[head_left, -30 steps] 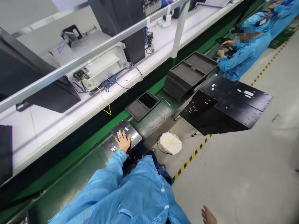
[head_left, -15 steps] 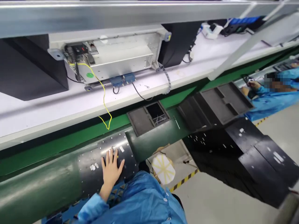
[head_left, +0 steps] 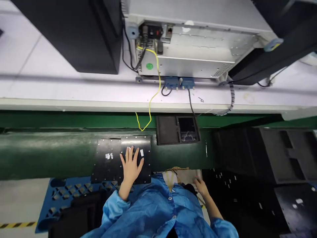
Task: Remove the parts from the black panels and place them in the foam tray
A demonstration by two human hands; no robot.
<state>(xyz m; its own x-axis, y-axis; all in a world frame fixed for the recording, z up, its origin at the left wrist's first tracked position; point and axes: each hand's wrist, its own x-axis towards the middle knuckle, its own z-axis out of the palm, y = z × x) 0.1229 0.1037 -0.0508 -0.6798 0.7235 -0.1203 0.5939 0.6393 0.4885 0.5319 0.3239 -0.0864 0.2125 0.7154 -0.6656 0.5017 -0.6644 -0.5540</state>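
My left hand (head_left: 131,168) lies flat with its fingers spread on a black plate (head_left: 109,168) with small light dots along its edges and white label bits. The plate rests on the green conveyor belt (head_left: 49,155). My right hand (head_left: 201,187) hangs low at my right side, beside a pale surface below the belt and near the stack of black panels (head_left: 237,205). Its fingers are small and blurred, so any grip is unclear. Ahead of the left hand lies a dark tray (head_left: 168,130) with two recesses, one holding a glossy black piece.
A metal instrument (head_left: 198,62) with a yellow cable (head_left: 151,112) hanging from it stands on the white shelf (head_left: 74,96). Dark foam trays (head_left: 269,152) are piled at right. A blue plastic crate (head_left: 56,201) is at lower left. A thin metal rod (head_left: 206,148) lies on the belt.
The view has swung left and levelled, and the co-worker at the right is out of sight. My right hand has come into view. My left hand stays on the black plate.
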